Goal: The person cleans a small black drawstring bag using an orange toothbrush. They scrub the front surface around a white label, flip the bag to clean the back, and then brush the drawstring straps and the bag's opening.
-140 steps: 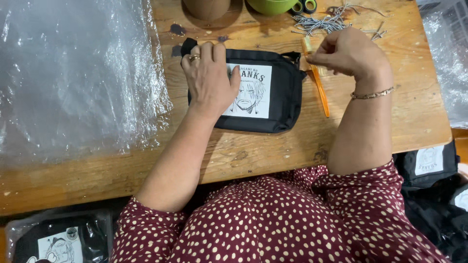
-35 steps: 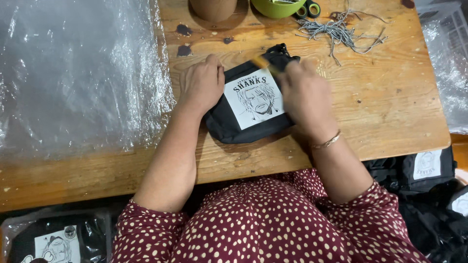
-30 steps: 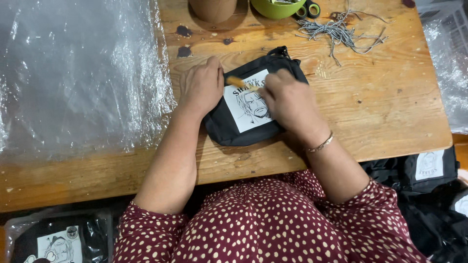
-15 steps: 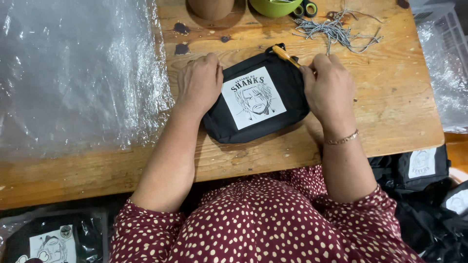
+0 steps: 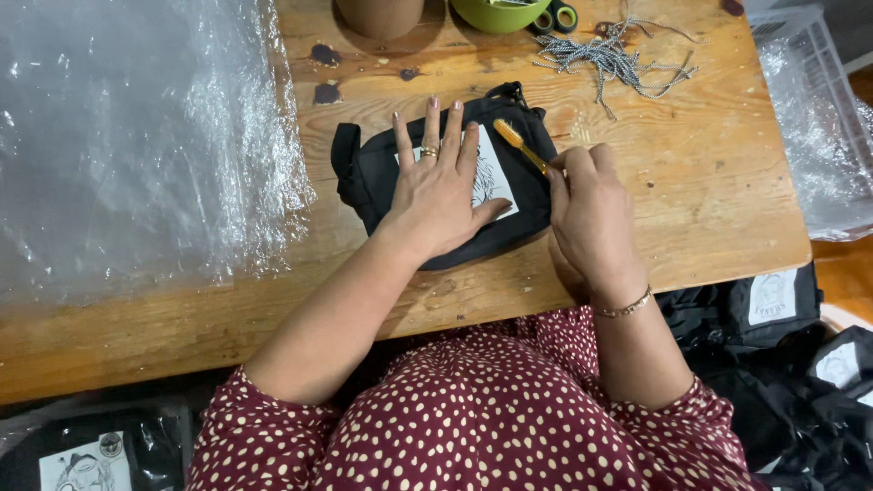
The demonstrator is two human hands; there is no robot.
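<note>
views: one, head-worn | faces: steeply down over the person's lap onto the wooden table (image 5: 709,218) | range: close, forearms fill the middle, left hand (image 5: 436,195) and right hand (image 5: 589,214) near centre | far edge: bowl (image 5: 496,14) cut off at the top | shared: nothing, no second view

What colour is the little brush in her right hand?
Orange-yellow. The brush, held in the right hand, lies over the black pouch; the head view shows it.
</note>
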